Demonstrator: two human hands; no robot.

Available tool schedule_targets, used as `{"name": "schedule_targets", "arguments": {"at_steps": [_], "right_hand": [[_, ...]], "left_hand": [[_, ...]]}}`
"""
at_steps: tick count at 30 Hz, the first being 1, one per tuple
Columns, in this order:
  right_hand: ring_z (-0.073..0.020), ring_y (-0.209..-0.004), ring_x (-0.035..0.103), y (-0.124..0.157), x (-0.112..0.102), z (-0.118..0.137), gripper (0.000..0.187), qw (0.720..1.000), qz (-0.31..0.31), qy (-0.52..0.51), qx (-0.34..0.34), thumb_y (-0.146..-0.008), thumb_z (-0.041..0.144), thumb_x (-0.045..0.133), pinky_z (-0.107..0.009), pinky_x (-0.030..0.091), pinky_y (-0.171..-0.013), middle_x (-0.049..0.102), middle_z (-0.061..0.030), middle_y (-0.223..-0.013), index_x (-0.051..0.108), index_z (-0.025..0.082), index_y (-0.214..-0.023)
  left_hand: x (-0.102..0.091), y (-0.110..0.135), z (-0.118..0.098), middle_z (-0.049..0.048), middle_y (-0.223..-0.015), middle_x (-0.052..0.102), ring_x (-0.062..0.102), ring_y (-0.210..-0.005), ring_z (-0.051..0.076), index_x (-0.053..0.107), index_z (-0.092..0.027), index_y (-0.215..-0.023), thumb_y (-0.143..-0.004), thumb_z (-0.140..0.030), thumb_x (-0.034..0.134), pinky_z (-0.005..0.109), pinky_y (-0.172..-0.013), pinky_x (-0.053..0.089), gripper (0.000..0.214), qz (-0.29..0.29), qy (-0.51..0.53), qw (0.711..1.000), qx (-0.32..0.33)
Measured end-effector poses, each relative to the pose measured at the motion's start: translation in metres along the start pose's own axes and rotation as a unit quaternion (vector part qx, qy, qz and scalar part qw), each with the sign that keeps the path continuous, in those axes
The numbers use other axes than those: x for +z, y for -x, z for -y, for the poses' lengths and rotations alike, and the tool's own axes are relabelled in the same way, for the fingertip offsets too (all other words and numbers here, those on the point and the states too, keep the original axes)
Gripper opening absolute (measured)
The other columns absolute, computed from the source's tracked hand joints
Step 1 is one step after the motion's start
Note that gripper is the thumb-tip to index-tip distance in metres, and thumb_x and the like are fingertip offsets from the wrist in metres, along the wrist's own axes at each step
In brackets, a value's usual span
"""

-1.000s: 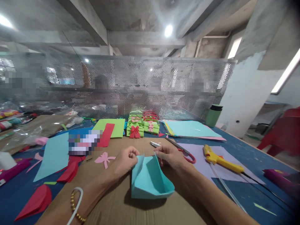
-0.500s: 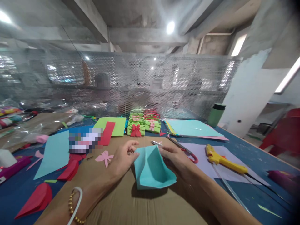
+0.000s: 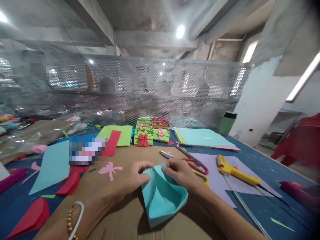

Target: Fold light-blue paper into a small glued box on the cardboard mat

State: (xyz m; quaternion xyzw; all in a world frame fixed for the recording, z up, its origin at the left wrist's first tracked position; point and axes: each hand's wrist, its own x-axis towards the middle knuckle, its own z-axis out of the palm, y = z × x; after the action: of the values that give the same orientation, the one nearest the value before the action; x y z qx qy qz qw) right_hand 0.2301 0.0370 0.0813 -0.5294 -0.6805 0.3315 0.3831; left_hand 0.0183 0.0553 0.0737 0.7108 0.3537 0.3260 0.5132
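Observation:
A folded turquoise paper box (image 3: 163,196), its hollow side turned toward me, is held up between both hands over the cardboard. My left hand (image 3: 138,175) pinches its upper left edge between thumb and fingers. At the top right edge, my right hand (image 3: 181,173) grips the paper, thumb on the near face. Just beyond the right hand lie red-handled scissors (image 3: 198,165) and a yellow-handled pair (image 3: 203,176), partly hidden by that hand. A silver pen-like tool (image 3: 166,154) rests behind the box. Left of my left hand is a pink paper bow cutout (image 3: 110,170).
Small green paper bags (image 3: 143,136) with bows stand at the back. A yellow glue gun (image 3: 236,173) lies on lilac paper (image 3: 265,188) at right, its cord trailing. Paper sheets (image 3: 202,136), a green bottle (image 3: 227,123) and red folded pieces (image 3: 31,216) surround the cardboard (image 3: 117,213).
The box has tilted and come nearer to me. Both hands have closed on its upper edge, and the paper there is bent inward. The yellow-handled scissors have come into view.

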Motion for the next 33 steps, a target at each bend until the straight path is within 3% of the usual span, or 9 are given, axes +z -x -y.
{"name": "schedule_targets", "arguments": {"at_steps": [7,11,14,19,25,33], "right_hand": [[-0.0097,-0.053,0.035,0.005,0.004,0.005,0.030,0.998,-0.007,0.054,-0.035,-0.078,0.045,0.055,-0.023,0.026,-0.047,0.041,0.0037,-0.058,0.050,0.019,-0.063],[-0.0108,-0.057,0.039,0.006,0.005,0.006,0.029,0.995,-0.014,0.088,-0.047,-0.080,0.042,0.053,-0.024,0.029,-0.051,0.046,0.0023,-0.060,0.052,0.018,-0.065],[-0.0113,-0.058,0.040,0.007,0.007,0.007,0.028,0.994,-0.004,0.103,-0.049,-0.080,0.042,0.054,-0.024,0.030,-0.052,0.048,0.0018,-0.061,0.055,0.017,-0.066],[-0.0109,-0.057,0.040,0.010,0.011,0.012,0.026,0.991,0.005,0.109,-0.080,-0.081,0.037,0.056,-0.024,0.030,-0.051,0.049,0.0024,-0.060,0.058,0.016,-0.067],[-0.0127,-0.064,0.053,0.012,0.007,0.014,0.013,0.993,-0.027,0.078,-0.083,-0.081,0.027,0.059,-0.023,0.040,-0.058,0.063,-0.0001,-0.069,0.066,0.016,-0.080],[-0.0116,-0.059,0.052,0.014,0.009,0.020,0.008,0.983,-0.033,0.106,-0.146,-0.080,0.019,0.057,-0.022,0.040,-0.054,0.062,0.0003,-0.066,0.064,0.017,-0.077]], "left_hand": [[0.006,0.002,-0.009,-0.0020,-0.068,0.057,0.048,-0.063,0.014,0.068,-0.017,-0.087,-0.077,-0.029,0.050,0.024,-0.055,0.031,0.024,-0.030,0.014,0.997,-0.068],[0.009,0.004,-0.015,0.0005,-0.078,0.061,0.054,-0.076,0.017,0.064,-0.017,-0.079,-0.088,-0.043,0.042,0.025,-0.063,0.036,0.036,-0.055,-0.015,0.998,-0.028],[0.011,0.000,-0.016,-0.0005,-0.069,0.056,0.050,-0.068,0.016,0.061,-0.016,-0.072,-0.082,-0.049,0.050,0.025,-0.059,0.034,0.036,-0.049,-0.023,0.998,-0.037],[0.011,-0.009,-0.010,-0.0015,-0.066,0.055,0.047,-0.063,0.014,0.062,-0.015,-0.069,-0.069,-0.038,0.058,0.024,-0.057,0.033,0.023,-0.043,-0.003,0.999,-0.031],[0.009,-0.009,-0.008,-0.0006,-0.066,0.058,0.049,-0.064,0.014,0.064,-0.013,-0.070,-0.067,-0.034,0.058,0.025,-0.059,0.035,0.021,-0.039,-0.014,0.999,-0.013],[0.009,-0.007,-0.007,-0.0022,-0.061,0.052,0.043,-0.058,0.012,0.063,-0.014,-0.067,-0.069,-0.035,0.057,0.024,-0.052,0.030,0.022,-0.010,-0.019,0.999,-0.028]]}}
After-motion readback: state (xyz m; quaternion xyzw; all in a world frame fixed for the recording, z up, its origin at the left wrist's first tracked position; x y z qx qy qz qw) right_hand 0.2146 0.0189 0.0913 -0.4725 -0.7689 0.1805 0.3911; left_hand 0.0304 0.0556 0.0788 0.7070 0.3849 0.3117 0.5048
